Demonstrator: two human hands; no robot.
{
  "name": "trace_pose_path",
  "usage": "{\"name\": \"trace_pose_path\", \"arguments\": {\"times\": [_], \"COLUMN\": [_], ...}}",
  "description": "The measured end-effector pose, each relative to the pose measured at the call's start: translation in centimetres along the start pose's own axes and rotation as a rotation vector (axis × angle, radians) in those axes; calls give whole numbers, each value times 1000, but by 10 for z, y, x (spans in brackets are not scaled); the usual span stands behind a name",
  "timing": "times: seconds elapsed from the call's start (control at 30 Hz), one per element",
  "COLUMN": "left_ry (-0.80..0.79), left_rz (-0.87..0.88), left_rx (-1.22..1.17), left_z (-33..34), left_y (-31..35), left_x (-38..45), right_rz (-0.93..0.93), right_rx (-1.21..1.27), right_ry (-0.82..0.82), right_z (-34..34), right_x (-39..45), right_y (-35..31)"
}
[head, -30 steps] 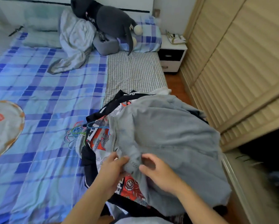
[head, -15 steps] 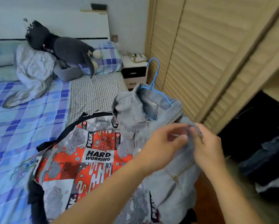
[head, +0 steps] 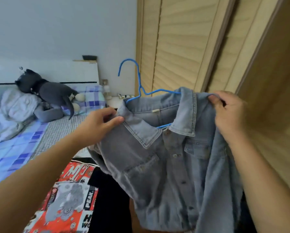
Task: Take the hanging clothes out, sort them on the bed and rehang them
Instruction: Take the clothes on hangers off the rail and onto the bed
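Note:
A grey-blue denim jacket [head: 171,162] hangs on a blue wire hanger [head: 137,81], held up in the air above the bed's edge. My left hand [head: 99,125] pinches the jacket's left shoulder by the collar. My right hand [head: 228,113] grips the right shoulder, fingers curled over the fabric and hanger end. The hanger's hook stands up above the collar. Below lies a red, grey and black printed shirt [head: 68,199] on the bed [head: 14,152].
Louvred wooden wardrobe doors [head: 183,47] stand close on the right. A grey plush toy [head: 51,95], a crumpled grey sheet [head: 14,113] and checked pillows [head: 93,100] lie at the bed's head. A white nightstand [head: 115,101] sits behind the jacket.
Both hands lifted the denim jacket off the clothes pile and spread apart to its shoulders. The view swung up and right toward the wardrobe.

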State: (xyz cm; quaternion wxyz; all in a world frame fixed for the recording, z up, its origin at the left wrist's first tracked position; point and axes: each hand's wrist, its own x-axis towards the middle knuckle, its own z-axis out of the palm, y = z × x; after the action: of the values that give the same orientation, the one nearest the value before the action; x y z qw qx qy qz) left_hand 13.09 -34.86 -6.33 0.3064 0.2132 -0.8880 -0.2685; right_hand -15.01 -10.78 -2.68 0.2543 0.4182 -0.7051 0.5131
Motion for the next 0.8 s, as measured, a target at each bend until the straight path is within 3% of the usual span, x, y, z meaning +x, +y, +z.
{"name": "trace_pose_path", "arguments": {"times": [0.13,0.3,0.4,0.53,0.73,0.8], "left_ry": [-20,72,35,30,95,138], "left_rz": [-21,12,24,58,-59,-86], "left_rx": [-230,-166,-64,21,159,227], "left_z": [17,22,16,15,-2,1], "left_y": [27,20,2,-28,-119,-142], "left_x": [1,10,29,72,156,197], "right_rz": [34,-113,-169,-201,-137,-74], "right_rx": [-86,-154,-98,-3,-122,-140], "right_ry": [-48,-600,-734,-722,-440,-510], "right_z": [19,57,90,144,180,194], "right_x": [37,60,66,81,144,167], "right_y": [37,31,28,28,54,58]}}
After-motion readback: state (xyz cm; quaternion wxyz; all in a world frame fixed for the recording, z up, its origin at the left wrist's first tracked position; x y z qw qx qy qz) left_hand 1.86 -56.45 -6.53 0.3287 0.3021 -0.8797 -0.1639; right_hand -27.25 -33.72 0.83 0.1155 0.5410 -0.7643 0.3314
